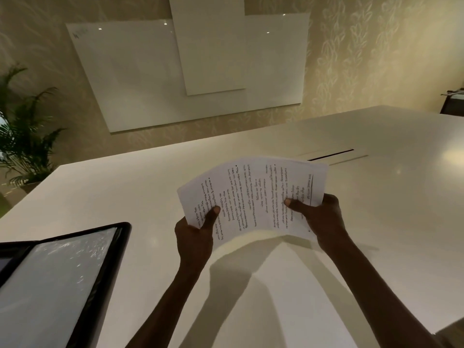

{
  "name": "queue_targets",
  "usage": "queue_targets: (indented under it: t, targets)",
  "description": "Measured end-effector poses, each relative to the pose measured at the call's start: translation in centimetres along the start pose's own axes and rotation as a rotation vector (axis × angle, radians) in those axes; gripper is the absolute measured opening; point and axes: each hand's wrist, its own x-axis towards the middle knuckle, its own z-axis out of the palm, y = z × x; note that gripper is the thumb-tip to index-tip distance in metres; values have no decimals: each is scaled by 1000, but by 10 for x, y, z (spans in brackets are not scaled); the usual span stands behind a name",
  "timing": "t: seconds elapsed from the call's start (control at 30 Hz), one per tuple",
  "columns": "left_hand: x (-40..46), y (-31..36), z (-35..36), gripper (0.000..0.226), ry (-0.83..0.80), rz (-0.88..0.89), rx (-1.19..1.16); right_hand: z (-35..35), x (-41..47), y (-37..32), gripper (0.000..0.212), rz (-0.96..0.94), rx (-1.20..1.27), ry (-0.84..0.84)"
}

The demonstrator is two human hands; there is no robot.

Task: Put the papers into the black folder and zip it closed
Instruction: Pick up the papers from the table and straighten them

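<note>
Printed white papers (253, 197) bowed above the table, black folder (62, 280) lying open at left, unzipped

Both forearms were bare to the frame's near edge, no sleeves showing. Left hand (193, 237) and right hand (324, 217) were bare too; thumbs showed short nails.
</note>
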Motion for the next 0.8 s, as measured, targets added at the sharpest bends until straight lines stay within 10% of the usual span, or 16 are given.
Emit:
queue_targets:
  t: [0.8]
  targets:
    - [-6,-38,-22,27,-125,-69,85,5,-23,45,30,126,-20,-49]
